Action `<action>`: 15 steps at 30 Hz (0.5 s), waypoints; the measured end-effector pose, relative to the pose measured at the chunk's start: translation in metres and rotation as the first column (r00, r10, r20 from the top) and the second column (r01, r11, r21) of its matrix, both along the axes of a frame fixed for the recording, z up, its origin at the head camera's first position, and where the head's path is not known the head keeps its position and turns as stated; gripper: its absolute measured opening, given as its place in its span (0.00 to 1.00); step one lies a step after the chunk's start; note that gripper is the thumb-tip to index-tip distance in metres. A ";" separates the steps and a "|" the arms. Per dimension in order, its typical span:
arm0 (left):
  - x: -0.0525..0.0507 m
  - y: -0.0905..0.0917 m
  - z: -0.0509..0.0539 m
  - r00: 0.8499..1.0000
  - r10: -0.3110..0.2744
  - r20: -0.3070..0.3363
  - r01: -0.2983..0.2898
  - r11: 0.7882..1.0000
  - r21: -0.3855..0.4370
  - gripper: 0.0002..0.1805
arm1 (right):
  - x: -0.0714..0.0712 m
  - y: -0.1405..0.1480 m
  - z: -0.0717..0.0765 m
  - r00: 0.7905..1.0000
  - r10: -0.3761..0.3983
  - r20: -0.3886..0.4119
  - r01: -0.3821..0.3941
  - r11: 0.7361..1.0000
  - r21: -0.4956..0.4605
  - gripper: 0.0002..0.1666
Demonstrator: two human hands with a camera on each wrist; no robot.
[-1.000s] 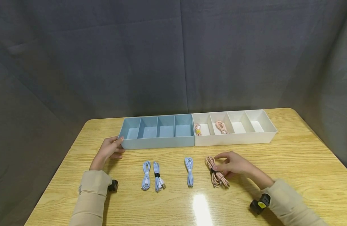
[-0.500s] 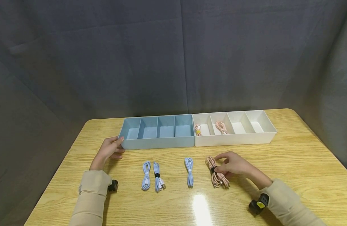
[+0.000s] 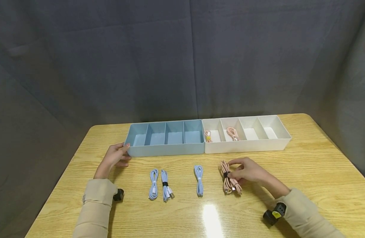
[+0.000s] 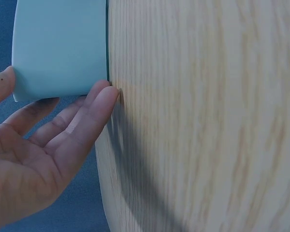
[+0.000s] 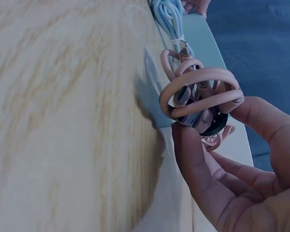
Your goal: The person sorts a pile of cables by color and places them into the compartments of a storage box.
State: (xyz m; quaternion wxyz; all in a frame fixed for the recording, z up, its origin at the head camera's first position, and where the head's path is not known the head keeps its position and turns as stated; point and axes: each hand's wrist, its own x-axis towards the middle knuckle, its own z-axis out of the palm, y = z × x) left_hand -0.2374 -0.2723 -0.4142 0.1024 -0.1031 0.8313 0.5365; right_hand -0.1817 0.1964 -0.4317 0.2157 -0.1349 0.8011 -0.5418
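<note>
My right hand (image 3: pixel 248 170) pinches a coiled pink charging cable (image 3: pixel 226 182) by its black tie, between thumb and fingertips. In the right wrist view the pink coil (image 5: pixel 200 92) appears raised off the tabletop, its loops and plugs facing the camera. At the left end of the blue divided box (image 3: pixel 166 150), my left hand (image 3: pixel 113 156) rests with thumb at the rim and the other fingers extended. The left wrist view shows these fingers (image 4: pixel 69 125) by the box's end wall. Three light blue cables lie coiled on the table: one (image 3: pixel 153 185), a black-tied one (image 3: pixel 165 185) and another (image 3: pixel 198 181).
A white divided box (image 3: pixel 245 146) adjoins the blue one at the table's back. Pink cables lie in its two leftmost compartments: a yellow-tied one (image 3: pixel 208 136) and a looped one (image 3: pixel 232 133). Dark curtains (image 3: pixel 182 66) stand behind and beside the wooden table (image 3: pixel 158 218).
The right hand has shifted the pink cable slightly rightward and towards the boxes, and it now looks lifted. The left hand has stayed at the blue box's end.
</note>
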 end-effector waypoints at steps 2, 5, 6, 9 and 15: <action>0.000 -0.001 -0.001 1.000 0.001 0.003 -0.001 1.000 0.003 0.35 | 0.000 0.001 0.001 1.000 -0.002 0.006 0.002 1.000 -0.011 0.35; 0.000 -0.002 -0.002 1.000 0.001 0.001 -0.001 1.000 0.010 0.35 | -0.001 0.003 0.003 1.000 -0.011 0.020 0.011 1.000 -0.028 0.35; 0.000 -0.002 -0.002 1.000 -0.002 -0.001 0.002 1.000 0.010 0.35 | -0.001 0.003 0.004 1.000 -0.011 0.021 0.011 0.999 -0.034 0.35; 0.000 -0.002 -0.002 1.000 -0.009 -0.006 0.010 1.000 0.017 0.35 | -0.001 0.005 0.005 0.999 -0.019 0.030 0.020 0.999 -0.042 0.35; 0.000 -0.001 -0.001 1.000 -0.012 -0.002 0.012 1.000 0.016 0.35 | -0.002 0.009 0.009 0.999 -0.026 0.047 0.029 0.998 -0.055 0.35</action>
